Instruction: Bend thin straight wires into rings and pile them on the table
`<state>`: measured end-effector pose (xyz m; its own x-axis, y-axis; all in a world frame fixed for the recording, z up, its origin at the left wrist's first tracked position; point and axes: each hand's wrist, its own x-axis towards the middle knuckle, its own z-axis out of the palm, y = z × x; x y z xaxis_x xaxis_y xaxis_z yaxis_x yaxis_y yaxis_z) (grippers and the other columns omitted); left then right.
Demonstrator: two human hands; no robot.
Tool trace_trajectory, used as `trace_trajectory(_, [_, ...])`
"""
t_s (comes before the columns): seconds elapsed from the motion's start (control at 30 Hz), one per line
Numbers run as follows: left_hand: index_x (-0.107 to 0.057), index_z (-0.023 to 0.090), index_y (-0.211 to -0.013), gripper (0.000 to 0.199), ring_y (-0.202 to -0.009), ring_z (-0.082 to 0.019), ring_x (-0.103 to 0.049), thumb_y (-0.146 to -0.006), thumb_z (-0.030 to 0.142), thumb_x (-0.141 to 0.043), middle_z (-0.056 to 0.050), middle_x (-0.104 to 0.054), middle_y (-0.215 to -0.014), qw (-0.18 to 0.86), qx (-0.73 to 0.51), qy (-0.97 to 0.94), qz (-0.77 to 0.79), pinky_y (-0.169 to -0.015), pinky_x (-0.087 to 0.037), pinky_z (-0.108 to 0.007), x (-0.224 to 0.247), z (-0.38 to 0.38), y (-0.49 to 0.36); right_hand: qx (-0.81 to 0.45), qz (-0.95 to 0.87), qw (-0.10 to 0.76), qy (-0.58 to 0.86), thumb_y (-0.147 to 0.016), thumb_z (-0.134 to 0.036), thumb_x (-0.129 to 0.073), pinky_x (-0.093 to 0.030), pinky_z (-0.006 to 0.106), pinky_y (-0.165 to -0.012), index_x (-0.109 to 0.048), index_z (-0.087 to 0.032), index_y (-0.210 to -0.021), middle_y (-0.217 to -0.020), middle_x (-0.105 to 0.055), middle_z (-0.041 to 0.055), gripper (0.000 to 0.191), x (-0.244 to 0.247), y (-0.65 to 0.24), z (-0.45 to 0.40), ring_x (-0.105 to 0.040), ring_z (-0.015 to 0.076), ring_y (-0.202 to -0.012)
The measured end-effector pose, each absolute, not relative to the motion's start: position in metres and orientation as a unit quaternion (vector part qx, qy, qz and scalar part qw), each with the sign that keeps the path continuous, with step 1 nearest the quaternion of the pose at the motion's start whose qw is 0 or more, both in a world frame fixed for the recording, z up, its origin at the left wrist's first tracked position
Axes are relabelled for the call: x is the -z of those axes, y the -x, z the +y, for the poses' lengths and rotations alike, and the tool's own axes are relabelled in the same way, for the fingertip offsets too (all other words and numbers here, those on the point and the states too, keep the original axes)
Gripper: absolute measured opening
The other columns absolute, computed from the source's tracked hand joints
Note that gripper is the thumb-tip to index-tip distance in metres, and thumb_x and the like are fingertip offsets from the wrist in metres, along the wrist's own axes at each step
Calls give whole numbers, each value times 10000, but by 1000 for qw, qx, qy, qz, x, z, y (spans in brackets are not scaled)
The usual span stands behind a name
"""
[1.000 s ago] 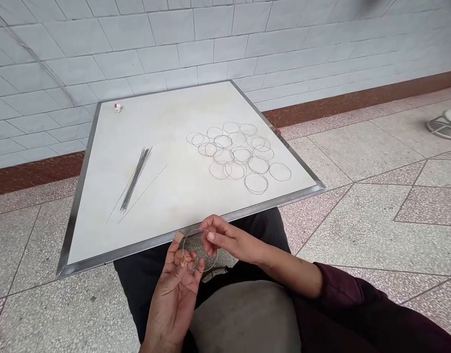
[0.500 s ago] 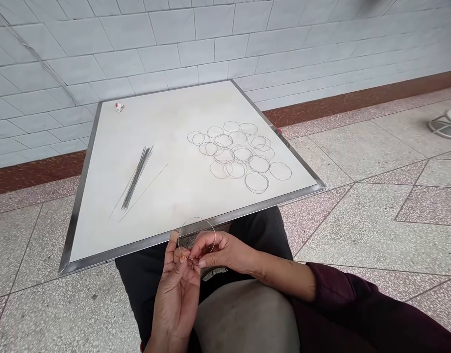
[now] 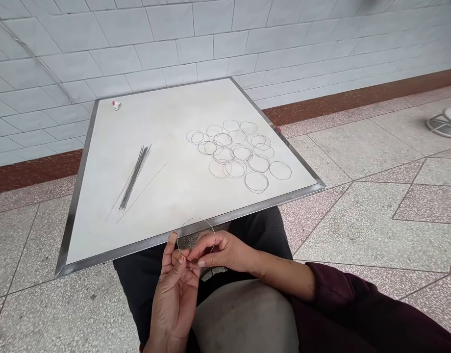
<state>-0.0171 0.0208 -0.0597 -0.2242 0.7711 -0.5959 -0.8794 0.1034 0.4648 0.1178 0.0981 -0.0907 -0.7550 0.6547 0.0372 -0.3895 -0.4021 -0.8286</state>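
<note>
A thin wire ring (image 3: 196,218) stands upright just off the table's front edge. My left hand (image 3: 177,284) pinches its lower part between thumb and fingers, palm turned up. From the right, my right hand (image 3: 220,251) grips the same stretch of wire, its fingertips close against the left ones. The wire's ends are too small and too covered by fingers to make out. Many similar wire rings (image 3: 256,172) lie overlapping on the right half of the white table (image 3: 166,127). To the left lies a bundle of straight wires (image 3: 135,179), with a loose wire (image 3: 144,190) beside it.
A small white and red object (image 3: 116,105) sits at the table's far left corner. Metal trim (image 3: 111,254) borders the tabletop, whose far side is by the tiled wall (image 3: 196,44). On the floor at the far right is a round stool (image 3: 446,122).
The view has shifted very slightly. Both hands keep their hold on the wire ring, with only tiny finger movement.
</note>
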Motion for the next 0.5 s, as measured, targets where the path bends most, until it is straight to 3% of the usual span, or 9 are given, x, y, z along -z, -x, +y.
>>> trace_trajectory(0.3, [-630, 213, -1302, 521, -697, -92, -690, -842, -32, -612, 8, -719, -754, 619, -663, 63, 416, -712, -584, -214, 63, 23, 18, -825, -458, 300, 143, -786, -260, -813, -547, 269, -833, -793, -201, -962, -878, -706, 17, 187, 95, -120, 105, -687, 109, -829])
trace_trajectory(0.5, [-625, 214, -1305, 494, -735, -86, -692, -874, -22, -575, 10, -717, -775, 617, -661, 80, 420, -759, -581, -220, 63, 25, 17, -843, -430, 285, 155, -751, -268, -843, -548, 271, -832, -789, -201, -962, -925, -715, 23, 228, 99, -121, 104, -684, 109, -834])
